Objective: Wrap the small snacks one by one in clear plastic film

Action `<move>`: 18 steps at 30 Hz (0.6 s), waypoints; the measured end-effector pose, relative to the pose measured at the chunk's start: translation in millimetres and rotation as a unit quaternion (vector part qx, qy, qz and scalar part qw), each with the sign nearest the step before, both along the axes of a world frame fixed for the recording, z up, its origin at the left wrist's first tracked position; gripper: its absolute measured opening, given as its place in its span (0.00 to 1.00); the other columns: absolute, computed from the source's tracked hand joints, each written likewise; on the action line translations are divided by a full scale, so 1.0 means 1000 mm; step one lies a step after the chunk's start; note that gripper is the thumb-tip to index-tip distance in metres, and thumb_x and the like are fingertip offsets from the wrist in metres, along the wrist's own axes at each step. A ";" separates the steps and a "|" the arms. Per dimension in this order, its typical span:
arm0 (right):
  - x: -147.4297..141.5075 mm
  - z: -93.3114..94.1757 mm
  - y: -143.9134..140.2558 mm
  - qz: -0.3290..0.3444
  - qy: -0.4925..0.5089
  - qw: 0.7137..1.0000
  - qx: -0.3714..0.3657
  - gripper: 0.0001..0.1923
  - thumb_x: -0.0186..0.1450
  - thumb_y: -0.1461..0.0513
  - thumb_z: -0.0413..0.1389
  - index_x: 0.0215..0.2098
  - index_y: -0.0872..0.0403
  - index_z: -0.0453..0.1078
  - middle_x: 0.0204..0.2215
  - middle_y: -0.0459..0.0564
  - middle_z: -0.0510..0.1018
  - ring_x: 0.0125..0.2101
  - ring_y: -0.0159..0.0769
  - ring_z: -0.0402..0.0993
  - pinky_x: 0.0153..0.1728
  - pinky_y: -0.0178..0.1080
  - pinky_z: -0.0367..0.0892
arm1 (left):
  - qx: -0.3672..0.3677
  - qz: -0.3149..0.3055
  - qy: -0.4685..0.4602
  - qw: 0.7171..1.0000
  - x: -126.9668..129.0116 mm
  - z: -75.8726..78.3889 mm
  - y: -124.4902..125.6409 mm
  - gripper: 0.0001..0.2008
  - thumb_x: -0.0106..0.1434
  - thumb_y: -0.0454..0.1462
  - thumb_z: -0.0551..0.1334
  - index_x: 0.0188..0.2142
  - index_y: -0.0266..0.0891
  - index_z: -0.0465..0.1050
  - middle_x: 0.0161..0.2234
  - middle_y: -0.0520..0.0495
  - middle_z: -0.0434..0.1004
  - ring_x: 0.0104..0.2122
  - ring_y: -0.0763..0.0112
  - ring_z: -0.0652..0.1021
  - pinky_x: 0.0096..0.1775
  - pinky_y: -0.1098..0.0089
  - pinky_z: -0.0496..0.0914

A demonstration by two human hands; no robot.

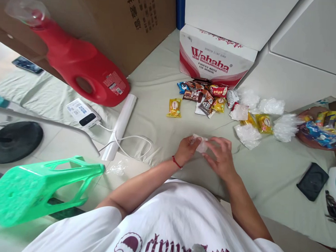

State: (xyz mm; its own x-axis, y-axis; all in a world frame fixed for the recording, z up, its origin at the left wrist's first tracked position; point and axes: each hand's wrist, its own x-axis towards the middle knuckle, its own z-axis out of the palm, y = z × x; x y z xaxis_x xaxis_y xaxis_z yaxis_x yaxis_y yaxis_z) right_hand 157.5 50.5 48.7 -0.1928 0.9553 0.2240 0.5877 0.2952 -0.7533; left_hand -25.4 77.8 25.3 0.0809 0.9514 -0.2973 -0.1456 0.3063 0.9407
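Note:
A small clear plastic bag (202,145) is pinched at its left side by my left hand (186,151), which wears a red string bracelet. My right hand (221,156) is at the bag's right edge, thumb and fingers apart and curved, the fingertips close to or touching the plastic. Beyond my hands a yellow wrapped snack (174,107) lies by itself on the pale green sheet. A pile of wrapped snacks (206,96) is just behind it. To the right sit several clear plastic bags (248,135), with yellow packets (264,123) among them.
The white Wahaha carton (215,55) stands behind the pile. On the right are a bowl of snacks (323,129) and a black pouch (312,181). A red jug (84,66), a white power bank (83,113) with its cable and a green stool (42,187) occupy the left.

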 end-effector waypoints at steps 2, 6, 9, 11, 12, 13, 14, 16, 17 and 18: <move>-0.004 0.003 0.006 0.035 0.000 0.999 -0.021 0.07 0.67 0.54 0.62 0.42 0.41 0.81 0.41 0.51 0.81 0.46 0.48 0.72 0.54 0.55 0.67 | 0.017 -0.005 0.019 1.000 0.002 0.003 -0.001 0.24 0.63 0.53 0.68 0.21 0.40 0.67 0.21 0.52 0.64 0.24 0.73 0.62 0.27 0.71 0.57; -0.013 -0.010 0.009 -0.066 0.223 0.965 -0.124 0.09 0.65 0.51 0.64 0.36 0.45 0.80 0.31 0.47 0.78 0.35 0.39 0.71 0.41 0.45 0.70 | -0.031 0.038 -0.049 0.998 0.002 0.008 0.001 0.31 0.60 0.62 0.66 0.21 0.41 0.59 0.18 0.57 0.54 0.20 0.78 0.55 0.22 0.72 0.50; -0.018 -0.026 0.002 -0.150 0.420 0.868 -0.220 0.14 0.59 0.49 0.68 0.35 0.48 0.76 0.27 0.45 0.75 0.30 0.35 0.69 0.36 0.40 0.70 | -0.151 0.066 -0.172 0.971 0.001 0.008 0.008 0.32 0.59 0.65 0.64 0.24 0.43 0.55 0.17 0.61 0.49 0.16 0.81 0.50 0.18 0.73 0.44; -0.017 -0.032 -0.004 -0.153 0.466 0.831 -0.261 0.14 0.58 0.50 0.68 0.35 0.48 0.75 0.29 0.45 0.75 0.30 0.35 0.70 0.35 0.40 0.70 | -0.194 0.090 -0.192 0.958 0.001 0.007 0.011 0.32 0.61 0.64 0.63 0.24 0.43 0.53 0.17 0.62 0.48 0.14 0.83 0.49 0.17 0.74 0.43; -0.015 -0.033 -0.007 -0.152 0.465 0.834 -0.256 0.14 0.59 0.49 0.66 0.37 0.48 0.75 0.32 0.47 0.76 0.33 0.37 0.72 0.36 0.41 0.71 | -0.189 0.104 -0.177 0.960 0.000 0.006 0.012 0.31 0.62 0.63 0.63 0.24 0.43 0.53 0.18 0.62 0.49 0.14 0.83 0.49 0.17 0.74 0.44; -0.012 -0.032 -0.009 -0.152 0.448 0.851 -0.229 0.14 0.62 0.49 0.63 0.40 0.47 0.76 0.37 0.49 0.77 0.37 0.38 0.73 0.38 0.42 0.72 | -0.173 0.118 -0.154 0.966 0.000 0.005 0.013 0.31 0.63 0.62 0.62 0.24 0.43 0.53 0.18 0.61 0.49 0.14 0.83 0.50 0.17 0.74 0.44; -0.008 -0.028 -0.010 -0.151 0.414 0.879 -0.183 0.16 0.63 0.48 0.61 0.45 0.46 0.76 0.44 0.51 0.78 0.43 0.41 0.74 0.42 0.44 0.72 | -0.153 0.128 -0.131 0.971 0.000 0.004 0.012 0.31 0.64 0.62 0.62 0.23 0.43 0.53 0.18 0.61 0.49 0.15 0.82 0.51 0.17 0.74 0.44; -0.002 -0.017 -0.008 -0.133 0.282 0.948 -0.070 0.25 0.63 0.48 0.62 0.57 0.44 0.72 0.58 0.53 0.73 0.55 0.46 0.70 0.52 0.49 0.70 | -0.112 0.121 -0.093 0.982 0.000 0.003 0.009 0.31 0.63 0.61 0.64 0.22 0.43 0.54 0.18 0.59 0.50 0.16 0.81 0.53 0.18 0.72 0.44; 0.000 -0.011 -0.004 -0.107 0.197 0.974 -0.024 0.29 0.62 0.48 0.64 0.59 0.44 0.71 0.60 0.54 0.71 0.59 0.48 0.67 0.57 0.51 0.67 | -0.095 0.107 -0.080 0.986 0.000 0.002 0.007 0.31 0.63 0.61 0.64 0.22 0.43 0.55 0.18 0.59 0.50 0.17 0.80 0.53 0.18 0.71 0.45; 0.000 -0.006 0.000 -0.070 0.114 0.991 0.003 0.28 0.62 0.49 0.66 0.58 0.45 0.73 0.58 0.54 0.74 0.58 0.49 0.66 0.59 0.52 0.65 | -0.083 0.091 -0.072 0.990 0.001 0.002 0.005 0.31 0.62 0.62 0.64 0.21 0.43 0.55 0.18 0.58 0.51 0.17 0.80 0.54 0.19 0.70 0.45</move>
